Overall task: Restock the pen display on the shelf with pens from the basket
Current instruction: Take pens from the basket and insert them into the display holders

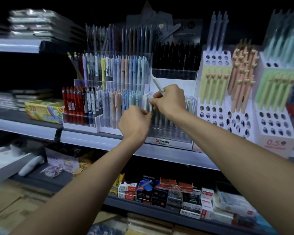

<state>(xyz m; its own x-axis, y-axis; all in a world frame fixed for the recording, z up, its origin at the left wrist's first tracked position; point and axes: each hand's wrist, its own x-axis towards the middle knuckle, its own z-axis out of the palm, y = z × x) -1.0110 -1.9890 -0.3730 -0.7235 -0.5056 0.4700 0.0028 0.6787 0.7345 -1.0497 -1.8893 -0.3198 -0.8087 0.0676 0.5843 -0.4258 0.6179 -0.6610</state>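
Note:
A clear tiered pen display [170, 133] stands on the middle shelf [95, 141], with black pens in its back row and a few white pens in its front row. My right hand [170, 99] grips a white pen [157, 84] that sticks up and to the left, and its fingertips touch the white pens [148, 103] in the front row. My left hand [134, 121], just below and to the left, pinches the lower part of one of those white pens. The basket is out of view.
Left of this display stand racks of red pens [73, 104] and pastel pens [124, 72]. To the right are white holed stands [212, 114] with green and pink pens. Small boxes [159, 190] fill the lower shelf, and cardboard [15, 204] lies at the bottom left.

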